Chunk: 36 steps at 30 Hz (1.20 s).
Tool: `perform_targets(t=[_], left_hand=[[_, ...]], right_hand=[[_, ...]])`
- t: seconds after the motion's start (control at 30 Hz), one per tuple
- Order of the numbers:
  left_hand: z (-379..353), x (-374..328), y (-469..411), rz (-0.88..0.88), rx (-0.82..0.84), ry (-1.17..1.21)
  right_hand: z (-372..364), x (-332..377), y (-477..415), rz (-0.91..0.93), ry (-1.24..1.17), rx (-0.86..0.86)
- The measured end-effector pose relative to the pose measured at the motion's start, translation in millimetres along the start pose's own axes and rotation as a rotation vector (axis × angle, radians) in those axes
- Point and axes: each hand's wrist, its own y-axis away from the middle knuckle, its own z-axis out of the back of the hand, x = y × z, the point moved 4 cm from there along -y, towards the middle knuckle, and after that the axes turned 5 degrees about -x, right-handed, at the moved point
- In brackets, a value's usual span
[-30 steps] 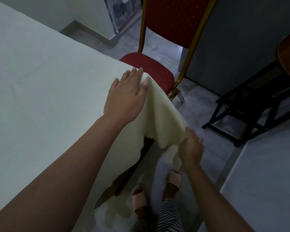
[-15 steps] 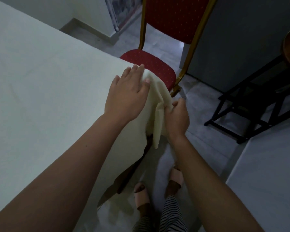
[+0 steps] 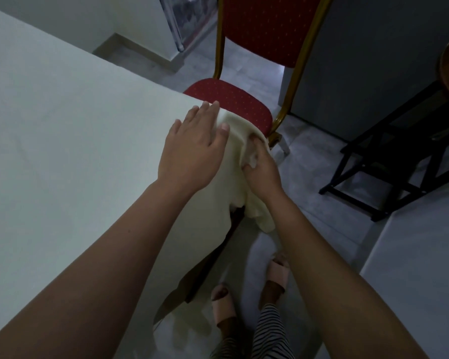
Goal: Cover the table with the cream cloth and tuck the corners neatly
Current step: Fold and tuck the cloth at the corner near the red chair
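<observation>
While the fingers of the left hand lie spread and flat on the cream cloth, gripping nothing, they press it down right at the near corner of the table, with the thumb at the very edge. The right hand works just beside it, below the table edge: its fingers are curled into a fold of the hanging cloth, pinching the loose flap against the corner. How tightly they hold cannot be told, since the cloth hides the fingertips.

Outward from the hands, the cloth already covers all of the table top that shows, lying smooth with only faint creases. So the spreading looks done, at least on this side. The tucking looks only partly done: below the right hand a bunched tail of cloth hangs free, and lower down the hem falls unevenly, leaving a dark table leg bare. This corner needs its fold finished and flattened. The other corners are out of view, so their state cannot be judged.

A red chair stands just behind the corner, its seat near the cloth.
</observation>
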Motion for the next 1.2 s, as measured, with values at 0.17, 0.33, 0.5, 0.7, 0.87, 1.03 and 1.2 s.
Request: perform_targets(t=[0.17,0.33,0.5,0.7,0.87,1.03,1.2], left_hand=[[-1.5,1.9,-0.8,0.002,-0.004,-0.011],[-1.3,1.0,-1.0,-0.005,-0.008,-0.009],[-1.7,1.9,-1.3,0.0,-0.013,-0.014],[-1.8,1.2,-1.6,-0.003,-0.015,-0.027],[-3.3,2.9,-1.7,-0.01,-0.016,-0.036],[-2.4,1.3,-1.5,-0.025,-0.038,-0.034],[-2.0,1.8,-1.7,-0.025,-0.039,-0.035]], right_hand=[[10.5,17.2,-15.0,0.064,0.245,0.015],[44.5,18.8,-39.4,0.004,0.461,-0.114],[19.0,24.2,-4.2,-0.001,0.16,-0.089],[-9.9,7.7,11.4,0.053,0.118,-0.164],[-11.4,2.9,18.8,0.071,0.116,-0.154],[-23.6,2.2,28.4,-0.039,-0.16,-0.018],[-23.3,12.2,43.5,0.039,0.093,-0.086]])
